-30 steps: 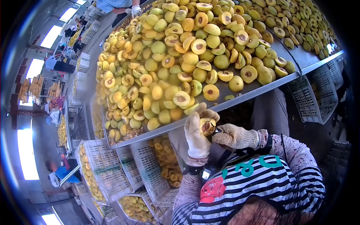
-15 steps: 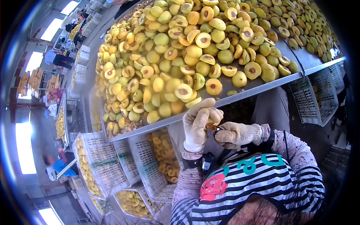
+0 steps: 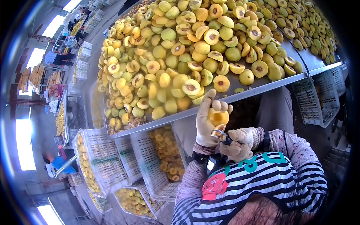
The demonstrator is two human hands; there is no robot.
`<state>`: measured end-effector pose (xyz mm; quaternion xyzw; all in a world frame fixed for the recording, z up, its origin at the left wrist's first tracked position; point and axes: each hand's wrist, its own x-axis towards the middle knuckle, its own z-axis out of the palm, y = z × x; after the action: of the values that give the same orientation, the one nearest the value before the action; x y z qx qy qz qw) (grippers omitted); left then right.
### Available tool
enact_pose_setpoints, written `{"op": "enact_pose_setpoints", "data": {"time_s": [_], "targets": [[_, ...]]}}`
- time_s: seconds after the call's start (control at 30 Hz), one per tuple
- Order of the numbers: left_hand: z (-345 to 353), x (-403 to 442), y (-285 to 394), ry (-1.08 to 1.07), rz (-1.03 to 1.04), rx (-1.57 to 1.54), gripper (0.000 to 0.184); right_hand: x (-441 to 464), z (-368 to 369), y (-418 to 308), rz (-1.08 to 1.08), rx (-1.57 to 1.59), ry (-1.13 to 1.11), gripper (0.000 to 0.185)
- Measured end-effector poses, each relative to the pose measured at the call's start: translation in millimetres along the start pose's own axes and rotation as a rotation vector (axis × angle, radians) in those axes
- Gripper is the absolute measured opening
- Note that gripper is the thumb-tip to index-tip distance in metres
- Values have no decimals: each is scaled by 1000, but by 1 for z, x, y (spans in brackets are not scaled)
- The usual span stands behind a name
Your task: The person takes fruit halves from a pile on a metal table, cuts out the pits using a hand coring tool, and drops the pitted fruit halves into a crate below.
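My left hand (image 3: 204, 125), in a pale work glove, holds a yellow peach half (image 3: 218, 117) with its fingers curled around it. My right hand (image 3: 240, 144), also gloved, is closed on a small pitting tool with a black handle (image 3: 227, 140) and a curved metal end. The metal end is close under the fruit, where a brownish scrap or piece of pit (image 3: 217, 131) shows; whether it touches the flesh I cannot tell. Both hands are just off the table's front edge, below a heap of halved peaches (image 3: 165, 63), many with brown pits or hollows showing.
The metal table's raised rim (image 3: 258, 91) runs across in front of me. At my left, a white crate (image 3: 144, 165) holds peach halves, and another full crate (image 3: 108, 165) stands beyond it. More crates (image 3: 315, 103) are at the right. People work at tables far left.
My left hand has turned and opened upward, so the peach half now shows clearly. My right hand has lowered slightly, and the tool's curved end has come into view.
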<state>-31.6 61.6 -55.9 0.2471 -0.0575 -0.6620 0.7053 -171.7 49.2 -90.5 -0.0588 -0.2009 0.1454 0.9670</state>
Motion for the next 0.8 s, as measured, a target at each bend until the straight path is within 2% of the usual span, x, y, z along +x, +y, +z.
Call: {"op": "enact_pose_setpoints", "data": {"time_s": [0.03,0.13,0.17,0.2,0.27,0.3,0.33,0.4,0.43,0.47,0.53,0.63,0.73,0.77,0.8], "targets": [[5,-2,2,161,-31,-57,31,-1,5,-2,-1,26,8,58],[-14,-27,24,21,186,294,29,-24,18,-3,-105,24,128,58],[-22,-44,45,130,165,618,27,-35,18,-3,-129,-92,278,55],[-28,-57,66,238,144,942,25,-38,42,-9,-48,-306,700,53],[-35,-59,91,217,676,2111,24,-41,41,-7,-39,-353,1091,50],[-33,-50,99,218,973,2269,26,-42,36,-2,-118,-273,1137,48],[-27,-41,101,271,973,2163,25,-39,40,-4,-129,-337,1095,47],[-8,-14,98,248,907,2092,24,-32,53,-4,-152,-459,1023,45],[-17,8,101,149,922,2192,31,-31,56,-4,-131,-435,1022,42],[-21,31,96,140,967,2246,39,-31,59,-3,-133,-470,1047,41],[-12,60,90,-14,815,2552,43,-38,59,-1,-179,-532,1093,40],[-1,74,88,12,528,2514,42,-50,61,4,-226,-558,1107,40],[1,69,95,-14,482,2215,35,-45,65,4,-259,-635,1127,38],[-1,59,88,-33,567,1845,26,-41,67,1,-277,-720,1102,38],[5,45,82,-61,483,1650,25,-37,71,-2,-295,-799,1079,37]]}}
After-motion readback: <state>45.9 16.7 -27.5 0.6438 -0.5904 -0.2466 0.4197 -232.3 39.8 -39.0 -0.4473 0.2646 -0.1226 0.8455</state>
